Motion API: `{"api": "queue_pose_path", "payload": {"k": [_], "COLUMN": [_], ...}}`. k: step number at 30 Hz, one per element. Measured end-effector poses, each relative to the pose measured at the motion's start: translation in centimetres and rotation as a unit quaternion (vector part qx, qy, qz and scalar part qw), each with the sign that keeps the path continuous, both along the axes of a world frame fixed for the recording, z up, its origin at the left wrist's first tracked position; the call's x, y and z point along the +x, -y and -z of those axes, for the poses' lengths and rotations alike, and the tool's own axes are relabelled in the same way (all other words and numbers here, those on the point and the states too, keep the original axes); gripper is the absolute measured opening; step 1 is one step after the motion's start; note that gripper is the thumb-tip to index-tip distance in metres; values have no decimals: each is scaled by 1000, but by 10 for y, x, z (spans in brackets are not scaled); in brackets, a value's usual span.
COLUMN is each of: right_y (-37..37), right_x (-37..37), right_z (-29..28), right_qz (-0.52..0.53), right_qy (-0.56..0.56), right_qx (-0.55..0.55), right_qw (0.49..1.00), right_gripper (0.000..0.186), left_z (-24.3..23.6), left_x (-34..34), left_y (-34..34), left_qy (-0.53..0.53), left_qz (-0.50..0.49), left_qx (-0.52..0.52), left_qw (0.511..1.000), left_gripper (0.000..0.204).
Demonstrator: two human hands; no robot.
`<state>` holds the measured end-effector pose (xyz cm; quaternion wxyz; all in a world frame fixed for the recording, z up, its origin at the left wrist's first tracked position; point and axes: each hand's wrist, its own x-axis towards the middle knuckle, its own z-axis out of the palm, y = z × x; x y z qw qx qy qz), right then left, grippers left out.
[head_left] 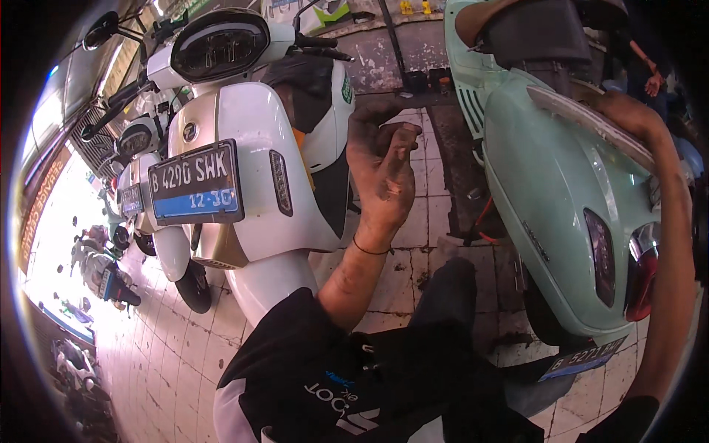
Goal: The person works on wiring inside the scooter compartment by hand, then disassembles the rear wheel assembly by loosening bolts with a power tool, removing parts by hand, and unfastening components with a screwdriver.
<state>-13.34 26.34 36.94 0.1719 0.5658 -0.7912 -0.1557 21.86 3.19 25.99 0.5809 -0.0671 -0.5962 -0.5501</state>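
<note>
My left hand [384, 166], smudged dark, is raised between two scooters. Its fingers curl in toward the thumb; anything small inside them is hidden. On the right stands a mint-green scooter [546, 177], its rear end toward me. My right arm reaches along its far side. At the top edge of its body, my right hand [628, 114] lies by a worn pale strip [591, 122], with its fingers mostly out of sight. Above the body is a dark box-shaped part [539, 37]. Close to my left hand is a white scooter [251, 155], facing me.
More scooters [107, 273] stand at the left by a bright opening. Tiles [413, 221] cover the floor, with a dark strip [454, 162] between the two scooters. Another person's hand [653, 83] shows at the upper right. Small yellow bottles [416, 7] stand at the back.
</note>
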Motion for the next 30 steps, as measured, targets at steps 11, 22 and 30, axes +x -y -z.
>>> {"api": "queue_pose_path", "payload": {"k": [11, 22, 30], "right_y": [-15, 0, -43], "right_x": [26, 22, 27], "right_z": [-5, -9, -21], "right_qz": [79, 31, 75], "right_qy": [93, 62, 73], "right_qx": [-16, -8, 24], "right_qw": [992, 998, 994], "right_gripper": [38, 37, 35], "left_z": [20, 268, 322], "left_x": [-31, -167, -187], "left_y": [-17, -30, -92], "left_qy": [-10, 197, 432], "left_qz": [49, -115, 80], "left_qx": [15, -136, -480], "left_qw": [999, 964, 759], "left_gripper": [44, 30, 35]}}
